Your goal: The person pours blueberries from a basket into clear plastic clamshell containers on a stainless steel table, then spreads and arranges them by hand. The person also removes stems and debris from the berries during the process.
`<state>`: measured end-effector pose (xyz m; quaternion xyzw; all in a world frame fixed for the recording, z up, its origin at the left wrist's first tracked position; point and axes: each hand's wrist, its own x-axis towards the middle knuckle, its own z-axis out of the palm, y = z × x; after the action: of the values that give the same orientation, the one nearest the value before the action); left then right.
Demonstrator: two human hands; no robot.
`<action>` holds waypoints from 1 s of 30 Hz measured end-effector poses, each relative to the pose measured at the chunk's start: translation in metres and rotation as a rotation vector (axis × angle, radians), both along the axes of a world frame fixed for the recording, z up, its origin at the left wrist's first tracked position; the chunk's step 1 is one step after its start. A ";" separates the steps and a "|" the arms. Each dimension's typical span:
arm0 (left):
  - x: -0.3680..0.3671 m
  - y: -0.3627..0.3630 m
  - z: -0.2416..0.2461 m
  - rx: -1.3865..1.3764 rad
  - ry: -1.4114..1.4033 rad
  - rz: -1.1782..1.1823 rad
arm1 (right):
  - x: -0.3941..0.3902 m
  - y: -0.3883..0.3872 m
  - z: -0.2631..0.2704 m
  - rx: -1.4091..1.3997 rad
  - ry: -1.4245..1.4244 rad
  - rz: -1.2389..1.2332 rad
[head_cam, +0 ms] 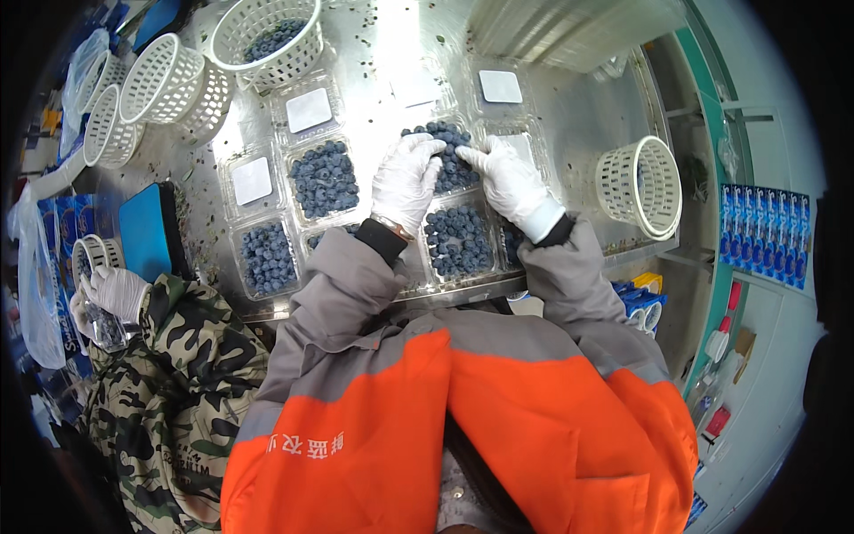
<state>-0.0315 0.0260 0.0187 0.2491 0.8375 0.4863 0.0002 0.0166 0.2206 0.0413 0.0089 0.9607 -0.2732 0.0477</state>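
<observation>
My left hand [405, 179], in a white glove, rests its curled fingers on the left side of the blueberries [455, 157] in a clear plastic clamshell. From the right, the bent fingers of my gloved right hand [510, 181] touch the same berries. Whether either hand pinches a berry is hidden by the fingers. Directly below sits another clamshell of blueberries [460, 241], with the tray floor showing between some berries. Left of my hands is a filled clamshell [324, 179], its raised lid bearing a white label [308, 110]. My right forearm partly covers a further berry-filled clamshell [512, 245].
A white plastic basket [617, 180] lies tipped at right. Another basket [230, 47] holding blueberries stands at upper left, near stacked baskets [157, 83]. Stacked clear clamshells [567, 30] stand at the back. At left, a co-worker's gloved hands [113, 294] hold a clear container.
</observation>
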 end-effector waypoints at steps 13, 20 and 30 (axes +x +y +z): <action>0.015 -0.012 -0.008 -0.085 0.057 0.166 | 0.018 0.062 0.003 -0.088 0.169 -0.181; 0.050 -0.015 -0.009 0.022 -0.008 0.132 | 0.023 0.042 0.001 0.118 -0.077 0.047; 0.071 -0.028 -0.014 -0.085 -0.073 0.026 | 0.052 0.010 0.051 -0.107 -0.053 0.131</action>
<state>0.0398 -0.0023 0.0046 0.2202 0.8601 0.4588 0.0351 0.0689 0.2311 0.0920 -0.0492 0.9417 -0.3201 0.0910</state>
